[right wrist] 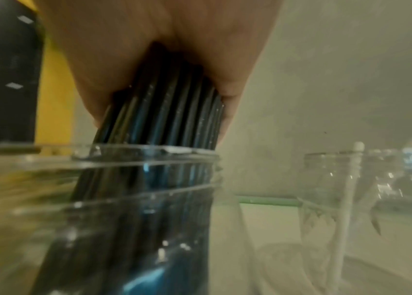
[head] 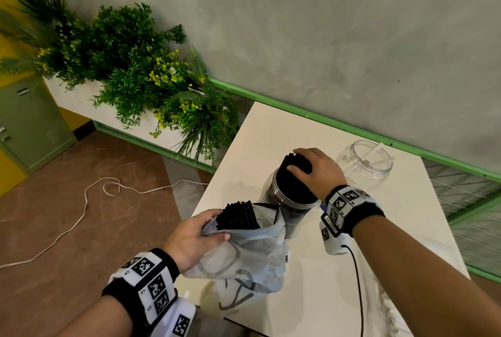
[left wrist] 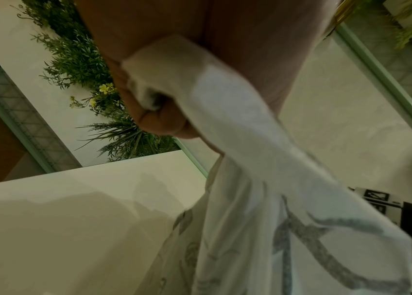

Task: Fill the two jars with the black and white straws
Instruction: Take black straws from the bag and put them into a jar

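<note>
A clear jar [head: 295, 202] stands mid-table with a thick bundle of black straws [head: 294, 179] upright in it. My right hand [head: 311, 167] grips the top of that bundle; the right wrist view shows the black straws [right wrist: 164, 103] running from my palm down into the jar [right wrist: 124, 189]. My left hand [head: 193, 236] pinches the rim of a white plastic bag [head: 249, 252] that holds more black straws [head: 238, 216]. In the left wrist view my fingers [left wrist: 154, 111] are curled round the bag [left wrist: 238, 159]. A second clear jar [head: 364, 164] at the back right holds one or two white straws [head: 375, 153].
The white table [head: 311, 282] ends close to my left hand, with brown floor and a white cable [head: 81, 217] beyond. A planter of green plants [head: 135, 71] stands to the left. A green-framed ledge [head: 352, 126] and grey wall border the table's far side.
</note>
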The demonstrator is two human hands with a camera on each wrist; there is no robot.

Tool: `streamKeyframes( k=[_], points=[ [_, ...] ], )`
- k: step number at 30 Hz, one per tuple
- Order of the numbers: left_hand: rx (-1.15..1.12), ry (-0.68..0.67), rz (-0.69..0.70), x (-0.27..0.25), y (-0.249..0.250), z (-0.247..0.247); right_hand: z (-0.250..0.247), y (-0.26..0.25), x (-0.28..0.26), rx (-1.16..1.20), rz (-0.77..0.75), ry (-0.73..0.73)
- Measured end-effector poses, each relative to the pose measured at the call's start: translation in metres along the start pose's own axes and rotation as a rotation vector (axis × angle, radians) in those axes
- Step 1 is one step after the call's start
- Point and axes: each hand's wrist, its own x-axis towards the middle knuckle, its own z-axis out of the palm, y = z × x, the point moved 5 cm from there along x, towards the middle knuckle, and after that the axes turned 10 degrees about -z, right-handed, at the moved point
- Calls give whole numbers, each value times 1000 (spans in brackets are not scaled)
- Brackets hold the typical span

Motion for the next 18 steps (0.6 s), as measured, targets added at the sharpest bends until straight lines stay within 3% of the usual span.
streamKeyframes(
  k=[5,7,9,11,13,15,18],
  points=[
    [30,11,-11,1,4,-1,1,-5,-1,-108,4,45],
    [31,19,-5,0,4,-1,-13,-21,-10,-126,-77,219],
    [43,34,-4,-1,3,-2,-24,-46,-28,57,-186,364],
    [63,38,-7,-1,2,-2,-11,-71,-48,317,-221,272],
    [81,33,-11,-1,2,-1,15,-86,-68,490,-155,59],
    [78,29,-5,-1,3,1,41,-88,-82,496,-59,-109],
    [108,4,21,-2,6,7,59,-85,-91,435,-5,-221]
  ],
)
